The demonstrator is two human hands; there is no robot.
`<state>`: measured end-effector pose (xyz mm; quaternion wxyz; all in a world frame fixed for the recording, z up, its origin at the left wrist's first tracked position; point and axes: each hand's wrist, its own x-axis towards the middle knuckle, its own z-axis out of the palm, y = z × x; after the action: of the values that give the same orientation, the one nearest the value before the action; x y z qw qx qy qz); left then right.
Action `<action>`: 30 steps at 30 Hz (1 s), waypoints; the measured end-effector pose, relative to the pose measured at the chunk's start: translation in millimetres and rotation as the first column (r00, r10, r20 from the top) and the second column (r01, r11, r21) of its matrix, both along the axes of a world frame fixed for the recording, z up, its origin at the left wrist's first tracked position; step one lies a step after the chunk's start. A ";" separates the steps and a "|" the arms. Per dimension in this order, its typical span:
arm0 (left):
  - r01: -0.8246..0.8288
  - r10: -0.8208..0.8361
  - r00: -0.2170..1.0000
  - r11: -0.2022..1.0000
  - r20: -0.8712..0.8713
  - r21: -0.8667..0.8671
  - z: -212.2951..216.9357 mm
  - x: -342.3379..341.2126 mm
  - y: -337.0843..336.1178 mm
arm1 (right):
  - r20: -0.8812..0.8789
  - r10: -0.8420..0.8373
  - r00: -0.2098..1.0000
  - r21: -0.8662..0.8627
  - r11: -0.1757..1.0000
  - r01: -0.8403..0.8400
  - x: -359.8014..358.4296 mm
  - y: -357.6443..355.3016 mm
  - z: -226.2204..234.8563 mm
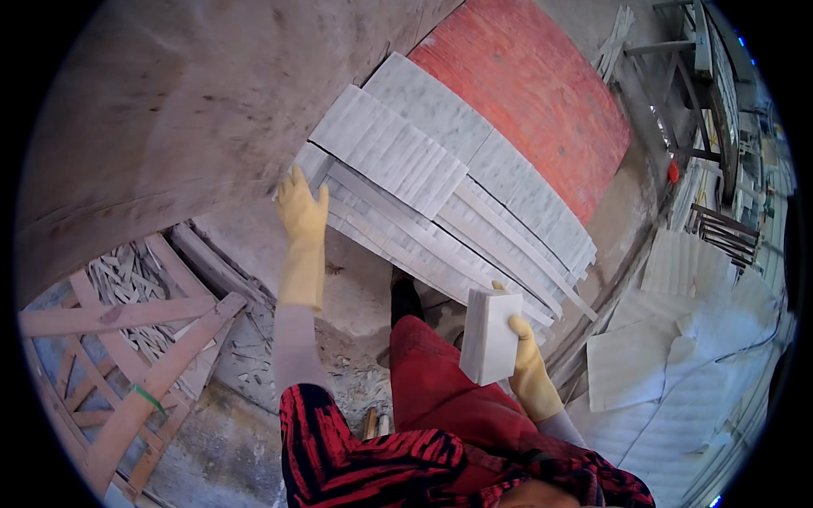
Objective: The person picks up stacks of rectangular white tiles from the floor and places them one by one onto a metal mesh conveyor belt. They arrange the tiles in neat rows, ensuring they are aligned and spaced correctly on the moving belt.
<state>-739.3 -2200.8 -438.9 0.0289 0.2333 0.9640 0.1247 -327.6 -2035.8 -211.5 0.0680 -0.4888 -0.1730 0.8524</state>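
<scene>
My right hand (532,372), in a yellow rubber glove, grips a small stack of white rectangular tiles (491,339) in front of my body. The thumb lies over the stack's face; most of the other fingers are behind it. My left hand (301,206), gloved the same way, reaches out with its fingers spread at the near left corner of the layered grey-white tiles (385,148). Its fingertips are beside a loose grey strip (313,162); whether they touch it I cannot tell. Long narrow strips (508,233) lie among the layers, some sticking out on the right.
A reddish board (533,102) lies beyond the tiles, and a tall brown panel (169,102) rises on the left. A wooden crate (110,313) with broken slivers stands at the lower left. White foam sheets (644,364) cover the right; metal racks (694,102) stand at the far right.
</scene>
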 end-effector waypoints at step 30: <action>-0.096 0.228 0.936 0.899 0.268 -0.427 -21.0 -36.6 37.3 | -0.010 -0.070 0.997 -0.089 0.994 0.069 52.8 20.1 -24.8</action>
<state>-775.9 -2163.4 -459.9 0.2181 0.1175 0.9679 -0.0418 -274.8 -2015.7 -236.4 0.0771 -0.4914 -0.1174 0.8596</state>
